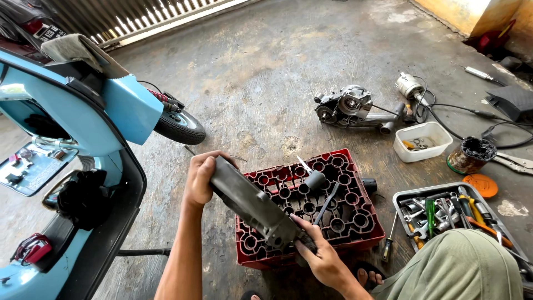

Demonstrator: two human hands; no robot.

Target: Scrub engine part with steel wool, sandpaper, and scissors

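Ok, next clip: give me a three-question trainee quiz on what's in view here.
1. True or false: both hands grip the long grey metal part.
2. What lies under that part? A) red plastic crate B) white tub C) tool tray
3. Which hand holds the part's upper end?

Key: 1 true. 2 A. 3 The left hand; the right hand holds the lower end.
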